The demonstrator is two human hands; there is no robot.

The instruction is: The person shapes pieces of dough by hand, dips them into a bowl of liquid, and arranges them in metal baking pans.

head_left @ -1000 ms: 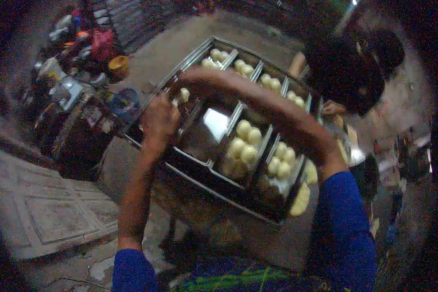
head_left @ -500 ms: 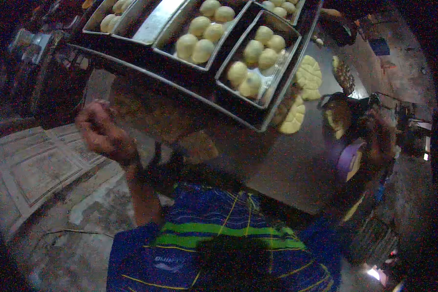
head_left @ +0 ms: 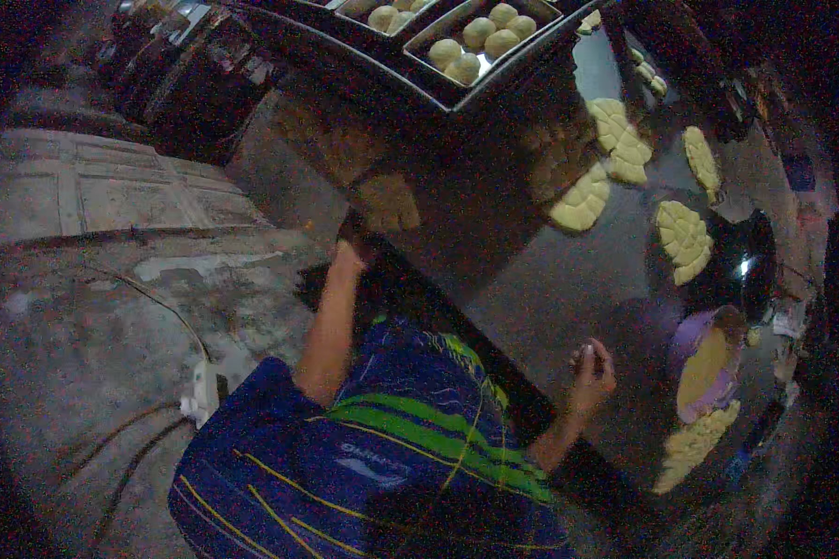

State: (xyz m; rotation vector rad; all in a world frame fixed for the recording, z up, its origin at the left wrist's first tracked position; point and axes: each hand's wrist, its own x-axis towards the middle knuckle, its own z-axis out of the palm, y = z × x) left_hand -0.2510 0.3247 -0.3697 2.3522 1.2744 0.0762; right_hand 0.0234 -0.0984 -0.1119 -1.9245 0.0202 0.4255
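Note:
My right hand (head_left: 592,374) is over the near edge of the grey worktable (head_left: 531,307), its fingers loosely bent and slightly apart, with nothing visible in them. My left forearm reaches toward the table's dark edge; the left hand (head_left: 349,250) is mostly lost in shadow, so its fingers are hidden. Right of my right hand stands a purple tub (head_left: 688,340) with something yellowish inside. Pale dough slabs scored into pieces lie farther off: one slab (head_left: 619,140), another (head_left: 583,197) touching it, and a third (head_left: 683,242) beside a dark round pan (head_left: 750,261).
At the far side, a black tray (head_left: 452,104) carries metal tins (head_left: 429,58) with round dough balls. More dough (head_left: 699,447) lies near the tub, and a narrow strip (head_left: 701,160) farther right. On the left floor are a white power strip (head_left: 201,391) and cords.
My view has turned, and the tray of tins now sits higher and farther off. The left hand has dropped into shadow by the table edge. My right hand has moved away from the purple tub.

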